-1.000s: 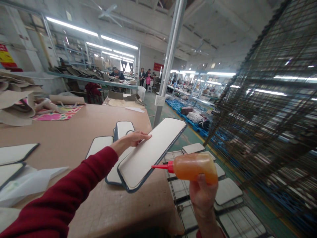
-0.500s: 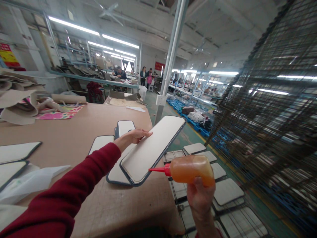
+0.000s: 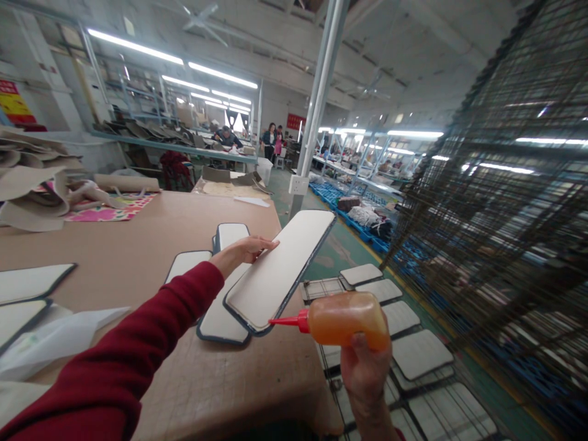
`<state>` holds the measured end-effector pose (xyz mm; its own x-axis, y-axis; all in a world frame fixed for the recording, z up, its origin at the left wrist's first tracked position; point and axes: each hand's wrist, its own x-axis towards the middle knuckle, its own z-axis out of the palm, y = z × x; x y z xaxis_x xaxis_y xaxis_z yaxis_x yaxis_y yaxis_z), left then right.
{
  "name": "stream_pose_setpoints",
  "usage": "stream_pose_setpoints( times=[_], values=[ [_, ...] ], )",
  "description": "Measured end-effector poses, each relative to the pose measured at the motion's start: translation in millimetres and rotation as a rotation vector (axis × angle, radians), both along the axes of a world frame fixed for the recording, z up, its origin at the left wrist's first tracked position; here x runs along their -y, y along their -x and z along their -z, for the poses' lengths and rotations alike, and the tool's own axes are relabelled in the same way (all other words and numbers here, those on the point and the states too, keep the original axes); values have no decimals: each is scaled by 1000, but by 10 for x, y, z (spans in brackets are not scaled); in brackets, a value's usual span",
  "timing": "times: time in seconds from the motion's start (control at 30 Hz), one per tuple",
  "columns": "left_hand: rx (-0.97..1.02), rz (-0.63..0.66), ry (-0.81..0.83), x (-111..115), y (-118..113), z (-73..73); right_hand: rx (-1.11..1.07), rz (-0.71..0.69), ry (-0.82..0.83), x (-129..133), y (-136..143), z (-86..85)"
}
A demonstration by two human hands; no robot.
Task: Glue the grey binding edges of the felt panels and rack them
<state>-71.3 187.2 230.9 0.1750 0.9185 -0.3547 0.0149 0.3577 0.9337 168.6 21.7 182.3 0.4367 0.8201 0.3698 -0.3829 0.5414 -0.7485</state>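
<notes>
My left hand point(image 3: 250, 248) is closed on the left edge of a long white panel point(image 3: 285, 263) with rounded corners and a dark border. The panel is held tilted above the table's edge, and a whitish line runs along its border. My right hand point(image 3: 365, 361) is wrapped round a squeeze bottle point(image 3: 346, 318) of amber liquid with a red nozzle. The bottle lies sideways, its nozzle tip at the panel's near right corner. Below the held panel, another white panel point(image 3: 225, 315) rests on the table. Smaller panels point(image 3: 233, 234) lie just behind my left hand.
The brown table point(image 3: 114, 254) carries more panels point(image 3: 34, 282) and a thin white sheet point(image 3: 59, 340) on the left. Wire racks with panels point(image 3: 422, 354) stand low at right, beside a tall mesh stack point(image 3: 505, 202). A metal post point(image 3: 316, 110) rises behind the table.
The nozzle tip has moved left and slightly down along the panel's border to its near corner. The held panel has shifted a little left. My left hand keeps its hold.
</notes>
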Motion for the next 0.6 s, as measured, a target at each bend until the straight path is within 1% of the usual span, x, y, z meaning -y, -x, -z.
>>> stream_pose_setpoints(
  times=[0.2,0.3,0.37,0.47,0.53,0.6],
  values=[
    [-3,-97,13,-27,38,4,-40,-89,49,58,79,68],
    [-9,-161,-14,-9,32,2,-119,-115,107,8,112,-16],
    [-8,-183,-46,37,-1,10,-159,-88,96,-129,102,-146],
    [-5,-176,-107,145,-83,66,-154,19,-6,-475,20,-372],
    [21,-131,-155,215,-134,128,-144,98,-67,-724,-72,-482],
    [70,-54,-187,270,-169,179,-145,160,-108,-925,-170,-537]
  ],
)
